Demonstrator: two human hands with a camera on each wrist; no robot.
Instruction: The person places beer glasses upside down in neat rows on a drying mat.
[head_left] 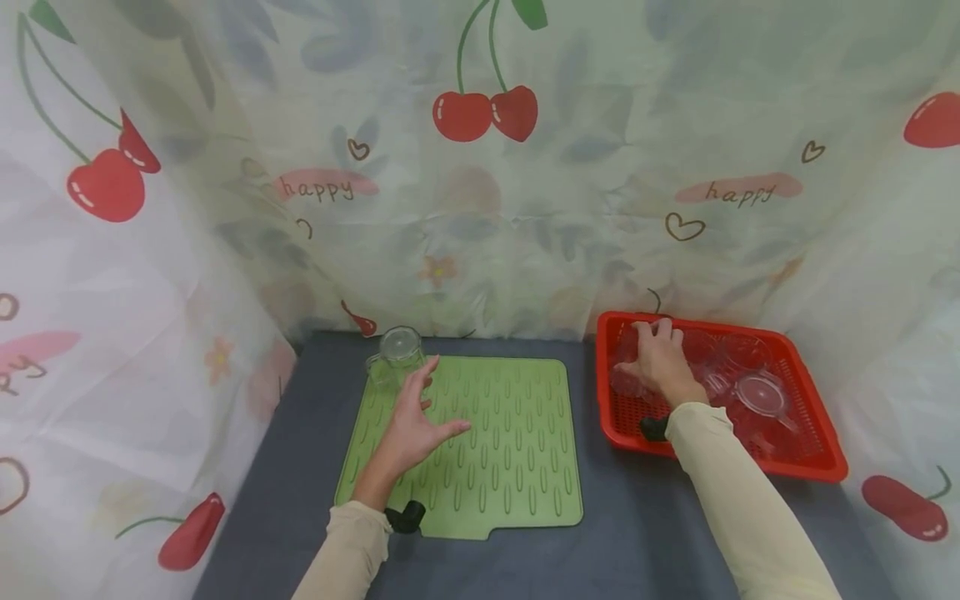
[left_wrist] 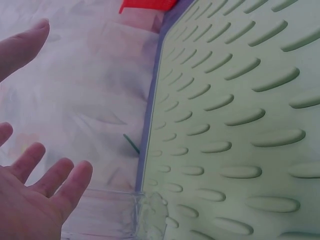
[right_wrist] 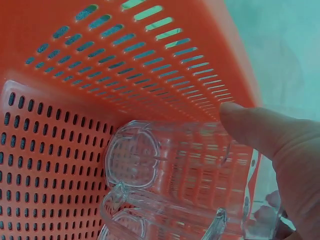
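Note:
My left hand (head_left: 408,429) is held over the green mat (head_left: 517,450), thumb and fingers spread apart, with nothing in it. Just beyond its fingertips, a clear glass mug (head_left: 401,346) with a handle stands at the mat's back left corner; the left wrist view shows part of that mug (left_wrist: 107,215) beside the fingers. Inside the red basket (head_left: 795,469), my right hand (head_left: 663,362) grips another clear glass mug (right_wrist: 195,160) near its rim. The thumb (right_wrist: 255,125) lies on one side of the glass, and the other fingers are partly hidden behind it.
Several more clear glass pieces, among them a mug (head_left: 761,396), lie in the basket to the right of my hand. The basket's slotted walls rise around them. A patterned curtain (head_left: 480,217) closes off the back and both sides of the grey table (head_left: 540,558).

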